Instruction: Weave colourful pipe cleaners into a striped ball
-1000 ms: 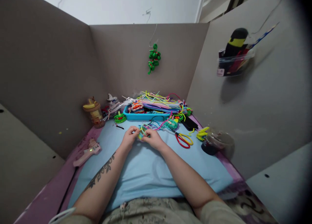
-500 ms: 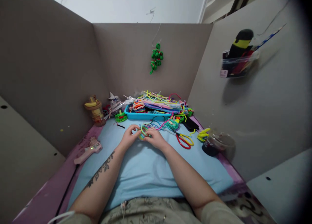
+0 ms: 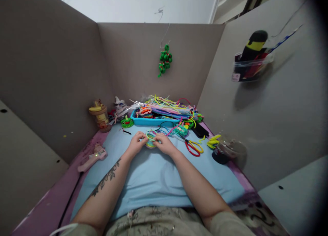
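Between my hands is a small round piece of coiled pipe cleaners [image 3: 150,142] in pale green, yellow and blue, its open ring turned upward. My left hand [image 3: 137,142] pinches its left rim with thumb and fingertips. On the opposite rim, my right hand [image 3: 164,143] grips with closed fingers. Just beyond lie loose coloured strands and a teal fuzzy piece [image 3: 181,130]. Scissors [image 3: 194,148] with one red and one yellow handle rest to the right of my right hand.
A blue tray [image 3: 156,122] heaped with pipe cleaners [image 3: 169,107] stands at the back. A pink glue gun [image 3: 93,159] lies left, near a lidded cup [image 3: 101,117]. Right are a black phone-like object [image 3: 200,130] and a clear container [image 3: 233,148]. Grey panels enclose the blue cloth [image 3: 153,184].
The coiled piece has tipped so its ring faces more upward. My right hand's fingers have shifted slightly along the rim; my left hand stays nearly in place.
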`<state>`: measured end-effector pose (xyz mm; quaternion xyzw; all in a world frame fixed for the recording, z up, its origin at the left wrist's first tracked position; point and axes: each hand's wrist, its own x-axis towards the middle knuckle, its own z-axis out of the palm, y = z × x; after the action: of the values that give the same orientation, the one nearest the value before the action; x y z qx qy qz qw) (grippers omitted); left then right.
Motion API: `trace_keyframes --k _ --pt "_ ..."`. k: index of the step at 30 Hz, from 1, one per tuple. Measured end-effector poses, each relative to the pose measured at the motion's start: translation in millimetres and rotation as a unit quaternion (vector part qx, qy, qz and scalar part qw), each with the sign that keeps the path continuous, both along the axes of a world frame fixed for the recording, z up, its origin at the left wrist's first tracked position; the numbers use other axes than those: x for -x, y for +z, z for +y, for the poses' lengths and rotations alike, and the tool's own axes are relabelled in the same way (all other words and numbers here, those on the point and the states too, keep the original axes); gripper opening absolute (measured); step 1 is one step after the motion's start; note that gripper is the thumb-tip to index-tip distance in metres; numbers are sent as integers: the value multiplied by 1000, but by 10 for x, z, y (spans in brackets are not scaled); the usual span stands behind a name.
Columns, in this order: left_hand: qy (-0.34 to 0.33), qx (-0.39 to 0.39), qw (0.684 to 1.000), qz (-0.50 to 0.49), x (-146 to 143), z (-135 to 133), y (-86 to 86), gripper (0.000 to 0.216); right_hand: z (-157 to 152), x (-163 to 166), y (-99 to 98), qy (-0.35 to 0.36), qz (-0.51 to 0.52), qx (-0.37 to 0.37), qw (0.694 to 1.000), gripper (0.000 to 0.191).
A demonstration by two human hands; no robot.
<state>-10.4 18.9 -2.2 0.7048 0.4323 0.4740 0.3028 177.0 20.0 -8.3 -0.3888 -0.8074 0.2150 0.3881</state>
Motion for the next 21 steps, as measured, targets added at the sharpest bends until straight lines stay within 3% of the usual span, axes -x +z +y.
trace_keyframes --k 6,10,13,21 --pt "-42 69 993 -83 -19 -13 -13 25 4 -22 61 -15 19 0 1000 12" --pt "-7 97 990 -99 -6 -27 4 26 -33 14 63 -4 74 21 997 7" --pt "2 134 985 -110 -7 -28 5 29 -64 62 36 17 125 68 990 13" --pt "-64 200 970 -119 12 -40 51 33 -43 67 -5 -6 157 129 979 11"
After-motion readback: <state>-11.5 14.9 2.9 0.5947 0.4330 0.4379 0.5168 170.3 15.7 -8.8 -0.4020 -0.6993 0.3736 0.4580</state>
